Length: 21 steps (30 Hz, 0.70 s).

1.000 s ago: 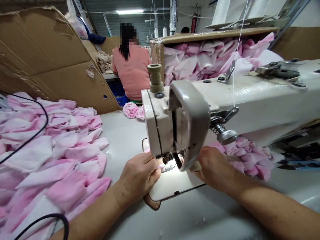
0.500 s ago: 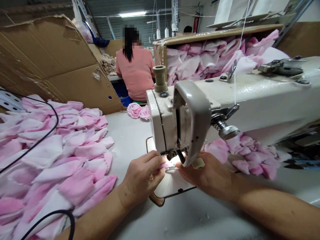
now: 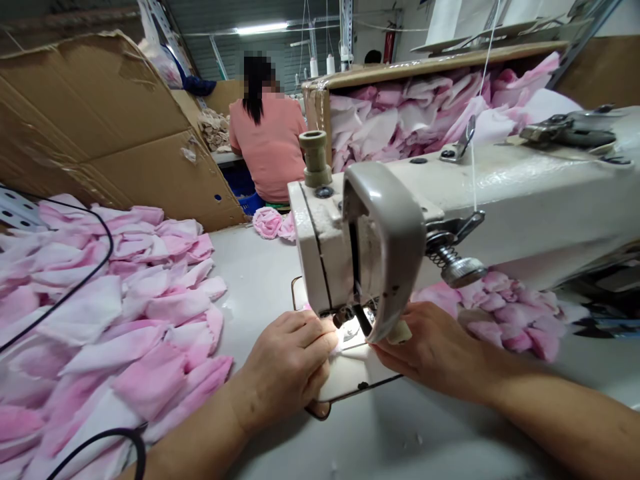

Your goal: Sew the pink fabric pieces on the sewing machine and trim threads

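Observation:
My left hand (image 3: 295, 357) is closed, its fingertips pinching a small pink-and-white fabric piece (image 3: 338, 341) just left of the needle area. Most of that fabric is hidden by the fingers and the machine head. On the other side, my right hand (image 3: 425, 343) reaches in beside the presser foot, its fingers pointing left. The machine's grey guard and a pale knob cover its fingertips, so their grip cannot be made out. Between the hands, a lamp lights the needle plate (image 3: 357, 353) of the white sewing machine (image 3: 320, 247).
A large heap of pink-and-white fabric pieces (image 3: 125, 320) covers the table's left side. Pink rosettes (image 3: 267, 222) lie behind the machine head, and more pink pieces (image 3: 520, 313) under its arm. A cardboard box (image 3: 317, 110) holds fabric. A co-worker (image 3: 267, 140) sits beyond.
My right hand has drawn back to the right, away from the needle. My left hand has shifted slightly right, still pinching the fabric. The view has moved a little.

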{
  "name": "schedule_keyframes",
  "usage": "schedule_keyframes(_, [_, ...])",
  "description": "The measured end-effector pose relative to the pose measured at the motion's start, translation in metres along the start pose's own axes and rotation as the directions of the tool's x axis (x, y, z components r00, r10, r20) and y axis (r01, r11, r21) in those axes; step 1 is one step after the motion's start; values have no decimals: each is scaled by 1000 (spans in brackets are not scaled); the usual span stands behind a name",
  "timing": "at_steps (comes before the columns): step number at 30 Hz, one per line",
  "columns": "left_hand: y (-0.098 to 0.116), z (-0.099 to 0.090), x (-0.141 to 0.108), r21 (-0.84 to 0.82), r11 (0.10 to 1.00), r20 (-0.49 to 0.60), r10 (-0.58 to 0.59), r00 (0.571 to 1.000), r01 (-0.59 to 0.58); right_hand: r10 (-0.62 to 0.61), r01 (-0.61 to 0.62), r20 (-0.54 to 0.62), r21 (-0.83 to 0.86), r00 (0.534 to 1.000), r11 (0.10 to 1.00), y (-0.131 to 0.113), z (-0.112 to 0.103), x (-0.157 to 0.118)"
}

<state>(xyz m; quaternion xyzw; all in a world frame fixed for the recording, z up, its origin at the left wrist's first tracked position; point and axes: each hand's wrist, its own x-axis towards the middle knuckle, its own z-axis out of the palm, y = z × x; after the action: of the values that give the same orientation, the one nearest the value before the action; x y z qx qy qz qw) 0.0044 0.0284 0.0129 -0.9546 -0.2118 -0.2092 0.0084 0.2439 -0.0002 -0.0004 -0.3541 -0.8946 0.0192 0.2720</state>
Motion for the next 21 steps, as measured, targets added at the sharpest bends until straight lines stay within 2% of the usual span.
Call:
schedule_keyframes(3, [4,1,3,77,996,44,-38,998,35,87,-92,41,139,995,986,2,-4,0])
schedule_keyframes(6, [5,4,5,155,988,16,-21,1000,18,162,-178,86,233,983,956,4,-10,2])
schedule_keyframes(9, [1,4,5,162,987,68,-30,997,19,193,-209,97,198,976,958,5,-12,2])
schedule_keyframes(13, [-5,-3,4,35,993,178,-115,977,111,222,-228,94,61,971,972,4,-9,0])
schedule_keyframes(16, [-11,-5,2,-51,990,138,-127,982,135,199,-199,73,-4,977,980,1,-3,0])
schedule_keyframes(21, [-16,3,0,-70,992,0,-109,994,109,71,-71,-10,-75,997,995,-9,10,6])
